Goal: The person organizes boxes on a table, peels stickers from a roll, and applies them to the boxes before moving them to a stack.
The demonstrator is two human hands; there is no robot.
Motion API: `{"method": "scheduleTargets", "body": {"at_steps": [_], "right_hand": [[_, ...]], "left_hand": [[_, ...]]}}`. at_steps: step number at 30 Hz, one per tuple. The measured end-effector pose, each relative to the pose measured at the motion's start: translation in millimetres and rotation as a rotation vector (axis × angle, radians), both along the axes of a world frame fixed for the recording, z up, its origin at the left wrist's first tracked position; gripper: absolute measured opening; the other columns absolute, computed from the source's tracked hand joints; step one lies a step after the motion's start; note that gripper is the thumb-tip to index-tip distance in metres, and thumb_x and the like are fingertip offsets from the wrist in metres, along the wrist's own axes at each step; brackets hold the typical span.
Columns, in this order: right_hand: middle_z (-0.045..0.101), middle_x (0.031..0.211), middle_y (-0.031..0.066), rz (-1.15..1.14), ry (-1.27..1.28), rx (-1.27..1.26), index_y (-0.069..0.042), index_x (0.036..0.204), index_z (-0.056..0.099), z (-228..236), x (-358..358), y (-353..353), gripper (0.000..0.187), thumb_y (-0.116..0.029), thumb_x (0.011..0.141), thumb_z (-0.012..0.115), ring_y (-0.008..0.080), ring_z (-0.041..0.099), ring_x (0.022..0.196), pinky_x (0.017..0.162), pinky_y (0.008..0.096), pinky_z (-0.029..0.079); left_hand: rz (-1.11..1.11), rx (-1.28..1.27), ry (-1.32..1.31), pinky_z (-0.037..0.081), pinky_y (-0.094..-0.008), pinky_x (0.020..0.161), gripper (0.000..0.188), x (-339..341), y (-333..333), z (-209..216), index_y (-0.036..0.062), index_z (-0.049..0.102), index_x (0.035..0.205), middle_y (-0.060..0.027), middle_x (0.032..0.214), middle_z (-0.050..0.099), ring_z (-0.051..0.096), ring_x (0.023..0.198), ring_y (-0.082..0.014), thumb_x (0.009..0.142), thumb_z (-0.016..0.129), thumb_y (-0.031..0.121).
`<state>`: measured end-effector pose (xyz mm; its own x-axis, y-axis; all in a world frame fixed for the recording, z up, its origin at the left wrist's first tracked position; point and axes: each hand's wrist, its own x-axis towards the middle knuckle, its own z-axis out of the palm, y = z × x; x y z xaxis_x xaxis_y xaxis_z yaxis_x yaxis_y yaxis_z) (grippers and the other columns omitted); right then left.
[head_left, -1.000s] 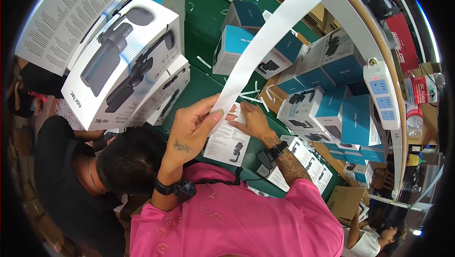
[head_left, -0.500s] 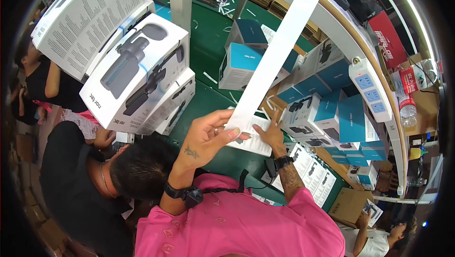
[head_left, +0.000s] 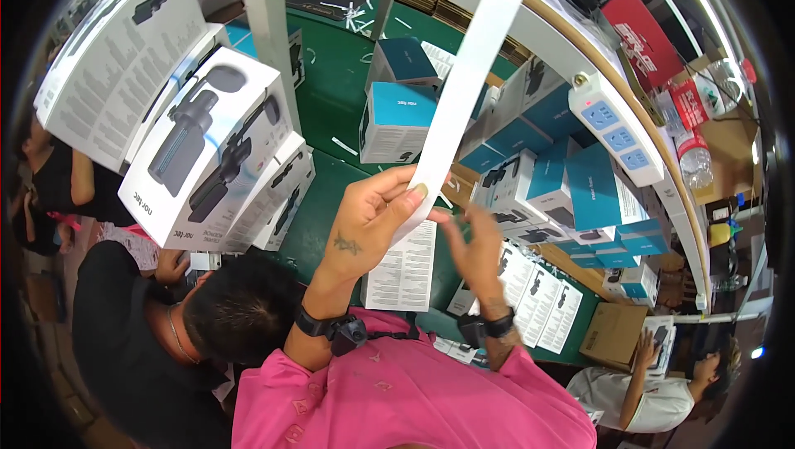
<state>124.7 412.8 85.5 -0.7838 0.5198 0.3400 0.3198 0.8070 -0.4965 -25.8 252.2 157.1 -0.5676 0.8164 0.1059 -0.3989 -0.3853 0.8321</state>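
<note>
White strip [head_left: 468, 76] up in the air, seen on my remote feed: long axis slants lower L to upper R, upper end free. L hand [head_left: 368, 225] has its grip pinched on the lower part; R hand [head_left: 482, 254] blurred, can't tell if grasping. Below, a white box [head_left: 399, 279] lies lengthwise toward wearer on the green surface [head_left: 333, 192]. Strip's upper length not laid down yet; beyond, blue-and-white boxes [head_left: 595, 186] stacked, closed AFAICT.
</note>
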Motion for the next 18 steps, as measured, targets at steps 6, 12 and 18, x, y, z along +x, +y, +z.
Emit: {"method": "scheduleTargets", "body": {"at_steps": [6, 12, 18], "right_hand": [[0.065, 0.097, 0.0099, 0.441, 0.309, 0.551, -0.003, 0.106, 0.069, 151, -40, 9, 0.043, -0.009, 0.066, 0.084, 0.0272, 0.06, 0.084, 0.07, 0.0369, 0.049], [0.062, 0.092, 0.0044, 0.625, 0.098, 0.741, -0.001, 0.101, 0.069, 178, -62, 8, 0.04, -0.016, 0.066, 0.082, 0.0217, 0.059, 0.083, 0.066, 0.0347, 0.045], [0.06, 0.087, 0.003, 0.682, -0.011, 0.854, 0.0, 0.096, 0.069, 190, -65, 15, 0.03, -0.011, 0.069, 0.076, 0.019, 0.058, 0.082, 0.064, 0.0326, 0.043]], "left_hand": [[0.008, 0.024, 0.089, 0.055, -0.0284, 0.084, 0.04, 7, 11, 3, -0.0084, 0.048, 0.139, -0.0167, 0.118, 0.066, 0.07, 0.099, -0.0224, 0.101, 0.049, 0.005], [0.133, -0.088, 0.359, 0.05, -0.0232, 0.075, 0.033, 5, 12, 8, -0.0068, 0.057, 0.13, -0.0108, 0.103, 0.071, 0.065, 0.087, -0.0124, 0.099, 0.054, 0.006], [0.332, -0.08, 0.617, 0.048, -0.0216, 0.065, 0.027, 3, 24, 12, -0.0068, 0.064, 0.119, -0.009, 0.088, 0.072, 0.06, 0.074, -0.0067, 0.095, 0.061, 0.003]]}}
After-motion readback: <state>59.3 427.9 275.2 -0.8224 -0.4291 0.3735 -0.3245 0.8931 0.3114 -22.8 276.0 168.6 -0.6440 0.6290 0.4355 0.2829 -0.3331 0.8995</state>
